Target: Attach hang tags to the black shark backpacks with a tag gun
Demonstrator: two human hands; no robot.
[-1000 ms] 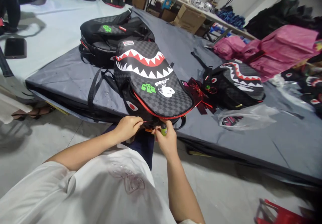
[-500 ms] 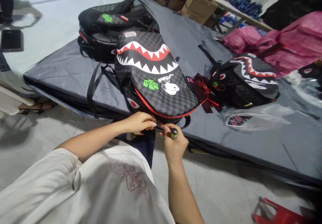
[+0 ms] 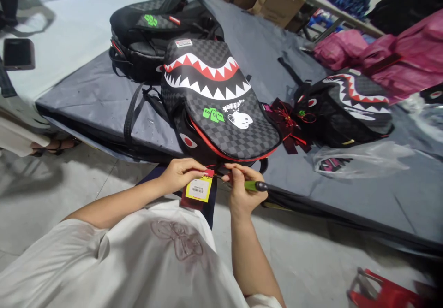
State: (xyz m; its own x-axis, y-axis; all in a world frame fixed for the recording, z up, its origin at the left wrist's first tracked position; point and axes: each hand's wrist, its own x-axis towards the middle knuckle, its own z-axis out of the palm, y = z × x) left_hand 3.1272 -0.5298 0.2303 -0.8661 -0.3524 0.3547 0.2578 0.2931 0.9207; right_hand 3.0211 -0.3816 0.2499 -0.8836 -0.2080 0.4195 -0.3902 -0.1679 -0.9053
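A grey checkered backpack (image 3: pixel 214 100) with a shark-mouth print lies on the grey mat (image 3: pixel 90 100), its red-trimmed end hanging over the near edge. My left hand (image 3: pixel 182 174) pinches the red string of a dark red hang tag with a yellow label (image 3: pixel 198 190) just below that end. My right hand (image 3: pixel 242 188) is closed round a green lighter (image 3: pixel 254 186) and its fingertips also pinch the string beside the tag.
A black backpack (image 3: pixel 155 36) lies behind the checkered one. Another shark-print backpack (image 3: pixel 346 109) sits to the right beside red ribbons (image 3: pixel 287 123) and a clear plastic bag (image 3: pixel 353 160). Pink bags (image 3: pixel 398 54) and cardboard boxes (image 3: pixel 280 3) stand at the back. A red object (image 3: pixel 384 294) rests on the floor.
The hang tag has swung out from under the backpack and now hangs in view between my hands. The lighter in my right hand has tipped from upright to pointing right.
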